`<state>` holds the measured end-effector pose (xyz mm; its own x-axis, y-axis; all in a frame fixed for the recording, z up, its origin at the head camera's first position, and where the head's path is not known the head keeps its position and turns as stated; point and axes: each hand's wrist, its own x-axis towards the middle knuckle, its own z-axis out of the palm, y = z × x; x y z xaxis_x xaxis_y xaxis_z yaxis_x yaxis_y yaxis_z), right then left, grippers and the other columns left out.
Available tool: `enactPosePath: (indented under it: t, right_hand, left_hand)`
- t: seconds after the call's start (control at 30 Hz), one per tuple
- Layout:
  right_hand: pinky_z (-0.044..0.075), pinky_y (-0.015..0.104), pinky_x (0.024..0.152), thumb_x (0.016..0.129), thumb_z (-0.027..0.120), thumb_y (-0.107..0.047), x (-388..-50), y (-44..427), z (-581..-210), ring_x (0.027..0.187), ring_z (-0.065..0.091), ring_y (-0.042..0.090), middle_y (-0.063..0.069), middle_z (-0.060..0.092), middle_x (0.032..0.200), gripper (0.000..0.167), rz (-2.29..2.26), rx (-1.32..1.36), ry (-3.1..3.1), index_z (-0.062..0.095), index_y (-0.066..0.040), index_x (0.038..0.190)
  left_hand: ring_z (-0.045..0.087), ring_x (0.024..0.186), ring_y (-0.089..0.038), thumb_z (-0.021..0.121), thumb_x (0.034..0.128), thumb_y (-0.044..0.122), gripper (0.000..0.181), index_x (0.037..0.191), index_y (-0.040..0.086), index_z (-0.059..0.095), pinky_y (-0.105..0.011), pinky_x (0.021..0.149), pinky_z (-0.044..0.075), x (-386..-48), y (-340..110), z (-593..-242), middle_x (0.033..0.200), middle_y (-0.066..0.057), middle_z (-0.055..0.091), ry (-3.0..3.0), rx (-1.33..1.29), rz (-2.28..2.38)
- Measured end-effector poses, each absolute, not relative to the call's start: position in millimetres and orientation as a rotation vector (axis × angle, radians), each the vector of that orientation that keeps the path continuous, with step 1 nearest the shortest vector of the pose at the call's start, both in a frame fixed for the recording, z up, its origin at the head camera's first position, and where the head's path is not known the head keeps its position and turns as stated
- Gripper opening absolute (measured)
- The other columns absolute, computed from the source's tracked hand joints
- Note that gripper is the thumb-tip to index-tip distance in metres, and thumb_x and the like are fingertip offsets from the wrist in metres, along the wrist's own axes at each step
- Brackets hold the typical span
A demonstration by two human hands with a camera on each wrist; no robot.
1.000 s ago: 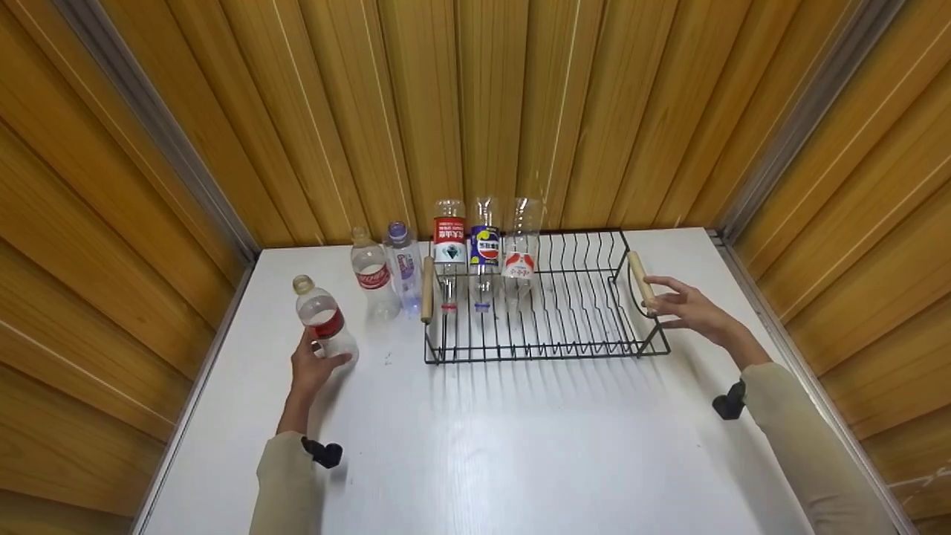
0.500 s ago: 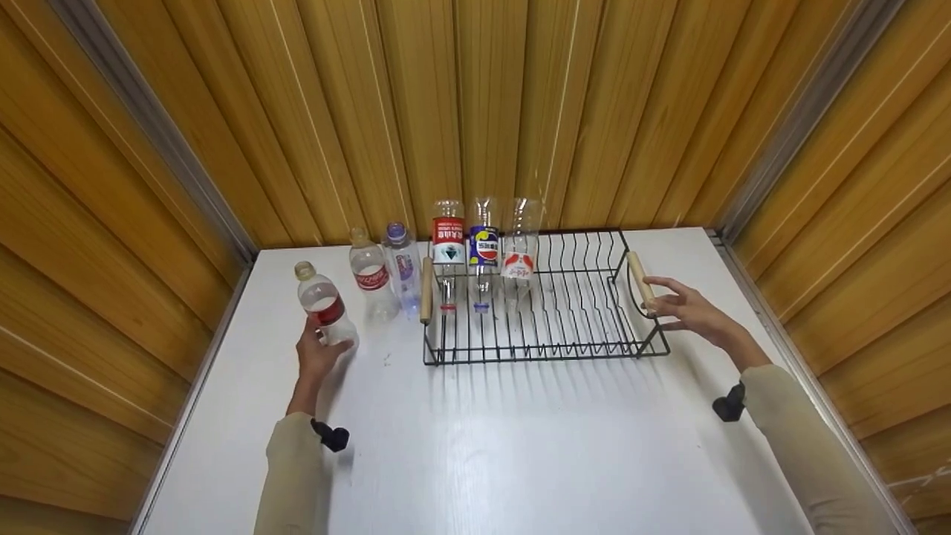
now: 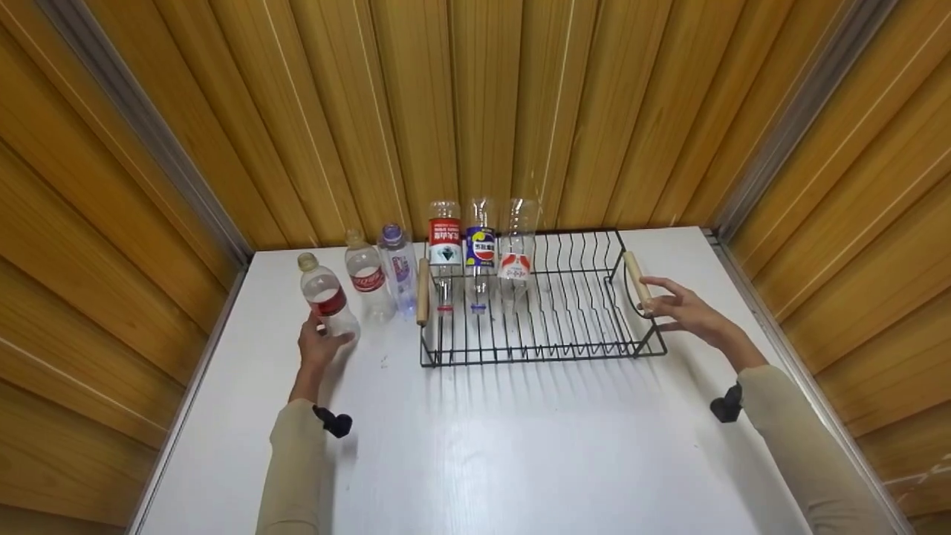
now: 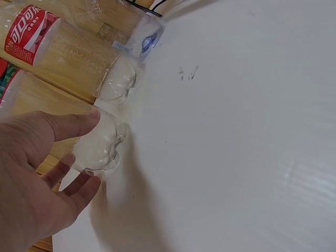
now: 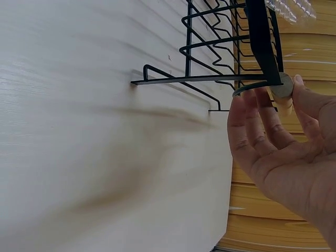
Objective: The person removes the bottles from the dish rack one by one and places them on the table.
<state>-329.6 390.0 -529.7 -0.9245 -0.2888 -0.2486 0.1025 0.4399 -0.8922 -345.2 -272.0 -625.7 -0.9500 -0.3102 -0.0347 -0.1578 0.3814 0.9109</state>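
My left hand (image 3: pixel 318 348) holds a clear plastic bottle (image 3: pixel 327 296) with a red label low on its body; the bottle stands upright on the table. In the left wrist view, thumb and fingers curve around its base. Beside it stand a red-labelled cola bottle (image 3: pixel 368 279) and a bottle with a purple neck (image 3: pixel 401 264). My right hand (image 3: pixel 691 313) pinches the wooden handle (image 3: pixel 637 281) at the right end of a black wire dish rack (image 3: pixel 565 360). Thumb and fingers lie around that handle in the right wrist view.
Upside-down in the rack's left part are a red-and-white-labelled bottle (image 3: pixel 445 245), a blue-labelled bottle (image 3: pixel 481 249) and one with a white-and-red label (image 3: pixel 515 266). A second wooden handle (image 3: pixel 423 291) is at the rack's left end. Wood-patterned walls (image 3: pixel 483 96) enclose the white table (image 3: pixel 475 446).
My left hand has shifted the bottle slightly toward the back of the table, closer to the cola bottle. My right hand has stayed on the rack's handle.
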Motion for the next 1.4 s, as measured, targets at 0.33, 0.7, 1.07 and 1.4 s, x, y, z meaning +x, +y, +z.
enactPosePath:
  t: [0.33,0.7,1.07,1.4]
  right_hand:
    - [0.039,0.068,0.112,0.106,0.056,-0.027,-328.3,389.0,-529.0,0.139,0.043,0.053,0.037,0.043,0.152,0.07,-1.494,-0.158,2.312,0.017,-0.014,0.163]
    - [0.036,0.07,0.113,0.107,0.055,-0.028,-326.3,388.2,-529.6,0.141,0.04,0.055,0.037,0.038,0.155,0.07,-1.499,-0.164,2.308,0.017,-0.013,0.163]
    - [0.041,0.069,0.11,0.108,0.053,-0.03,-325.8,388.4,-532.0,0.128,0.056,0.031,0.036,0.044,0.149,0.066,-1.487,-0.163,2.353,0.02,-0.013,0.162]
    - [0.039,0.07,0.11,0.108,0.052,-0.028,-324.4,387.8,-530.0,0.138,0.044,0.052,0.038,0.039,0.152,0.066,-1.48,-0.168,2.351,0.019,-0.013,0.163]
  left_hand:
    - [0.047,0.139,-0.046,0.076,0.0835,-0.003,0.079,0.153,-0.002,0.037,-0.053,0.117,0.039,-351.1,-273.5,-621.5,0.148,-0.029,0.047,-2.506,0.449,-1.69]
    - [0.044,0.143,-0.045,0.075,0.0844,-0.005,0.07,0.147,-0.003,0.044,-0.051,0.12,0.037,-360.3,-273.0,-624.0,0.152,-0.029,0.046,-2.472,0.411,-1.73]
    - [0.03,0.154,-0.038,0.071,0.0906,-0.001,0.078,0.159,0.005,0.033,-0.05,0.128,0.024,-368.4,-268.9,-624.5,0.162,-0.022,0.038,-2.52,0.485,-1.751]
    - [0.034,0.151,-0.041,0.073,0.0907,0.002,0.08,0.158,0.002,0.031,-0.048,0.124,0.031,-354.3,-280.5,-616.7,0.16,-0.027,0.037,-2.485,0.507,-1.837]
